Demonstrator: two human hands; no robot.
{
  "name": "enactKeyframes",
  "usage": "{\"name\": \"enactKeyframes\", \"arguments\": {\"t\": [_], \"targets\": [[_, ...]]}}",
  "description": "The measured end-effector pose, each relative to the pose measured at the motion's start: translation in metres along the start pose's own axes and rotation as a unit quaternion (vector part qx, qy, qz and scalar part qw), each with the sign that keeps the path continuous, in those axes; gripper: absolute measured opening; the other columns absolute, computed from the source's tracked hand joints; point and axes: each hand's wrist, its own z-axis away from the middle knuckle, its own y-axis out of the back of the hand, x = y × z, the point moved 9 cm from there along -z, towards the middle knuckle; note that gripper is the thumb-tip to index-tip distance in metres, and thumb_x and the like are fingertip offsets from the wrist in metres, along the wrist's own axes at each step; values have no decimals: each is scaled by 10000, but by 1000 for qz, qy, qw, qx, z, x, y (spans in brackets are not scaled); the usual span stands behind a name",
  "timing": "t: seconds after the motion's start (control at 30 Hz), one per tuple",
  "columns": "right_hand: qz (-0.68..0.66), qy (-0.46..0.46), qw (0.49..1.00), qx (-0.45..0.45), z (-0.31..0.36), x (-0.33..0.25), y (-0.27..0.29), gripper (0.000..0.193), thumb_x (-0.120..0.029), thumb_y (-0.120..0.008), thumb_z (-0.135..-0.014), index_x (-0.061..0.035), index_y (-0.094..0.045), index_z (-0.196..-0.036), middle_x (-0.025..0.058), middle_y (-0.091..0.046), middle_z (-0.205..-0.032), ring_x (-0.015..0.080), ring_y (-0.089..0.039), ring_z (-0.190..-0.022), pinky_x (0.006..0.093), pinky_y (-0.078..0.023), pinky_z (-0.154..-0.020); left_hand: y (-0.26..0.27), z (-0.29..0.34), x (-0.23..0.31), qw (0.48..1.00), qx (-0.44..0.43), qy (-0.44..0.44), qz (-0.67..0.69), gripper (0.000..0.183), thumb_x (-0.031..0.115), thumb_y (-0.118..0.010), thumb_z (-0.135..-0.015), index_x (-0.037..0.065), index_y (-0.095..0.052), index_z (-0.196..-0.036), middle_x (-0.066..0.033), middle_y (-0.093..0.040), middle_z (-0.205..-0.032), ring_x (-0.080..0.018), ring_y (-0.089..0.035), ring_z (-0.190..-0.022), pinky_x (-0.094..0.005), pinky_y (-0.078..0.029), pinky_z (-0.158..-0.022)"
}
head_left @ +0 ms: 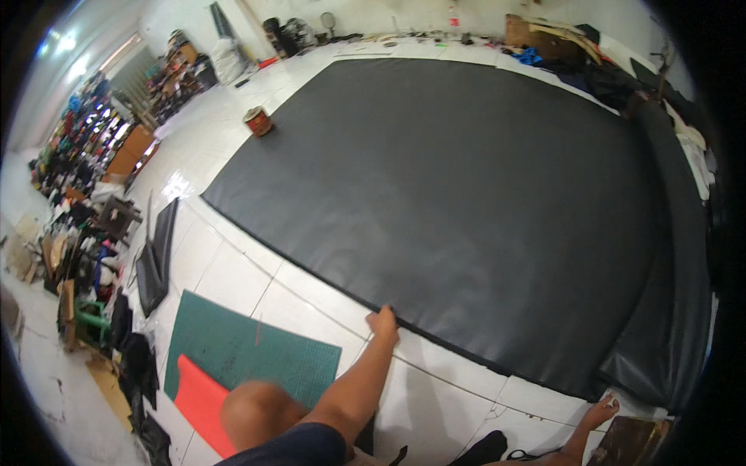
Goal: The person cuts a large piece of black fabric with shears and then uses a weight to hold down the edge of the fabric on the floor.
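Note:
A large black leather-like sheet [435, 186] lies spread over the white floor. Its right part runs into a long roll or fold [684, 256]. My left hand [383, 320] grips the near edge of the sheet, with its fingers partly hidden on the edge. At the lower right, my right hand [601, 412] is beside the sheet's near right corner, low over the floor. Its fingers are bent and a little apart, and I see nothing held in them. On the sheet's far left edge stands a reddish-brown tin can [258, 122].
A green cutting mat [256, 346] with a red sheet [198, 404] on it lies near my left knee. Folded black material [159, 256] rests beyond it. Scissors [524, 454] and a dark wooden block [631, 441] are near my right arm. Clutter lines the left wall [101, 210].

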Motion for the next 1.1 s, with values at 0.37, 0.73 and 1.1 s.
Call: {"name": "enactKeyframes", "arguments": {"t": [0.37,0.73,1.1], "targets": [[135,422,832,-334,177,-192,-32,586,-371,-611,-877,-106,-466,-1379,183,-338,-1481,359,-264,-1393,529,-195,-1127,3,1,-1,986,-161,-9,-36,230,172,-568,-950,-16,-512,-1070,-137,-595,-996,-248,-624,-778,-370,-544,-635],[169,361,837,-374,181,-180,-31,640,-474,-527,-912,-163,-379,-1451,136,-224,-1552,313,-153,-1446,521,-81,-1166,-1,15,15,986,-151,-2,-71,151,104,-510,-949,-36,-499,-1001,-144,-592,-875,-245,-653,-728,-377,-594,-592],[122,385,854,-329,173,-191,-24,663,-473,-600,-868,-118,-439,-1405,180,-308,-1500,350,-248,-1404,539,-180,-1129,12,-15,9,974,-197,-50,-103,137,99,-546,-921,-20,-536,-855,-134,-603,-708,-205,-569,-551,-334,-485,-498]]}}
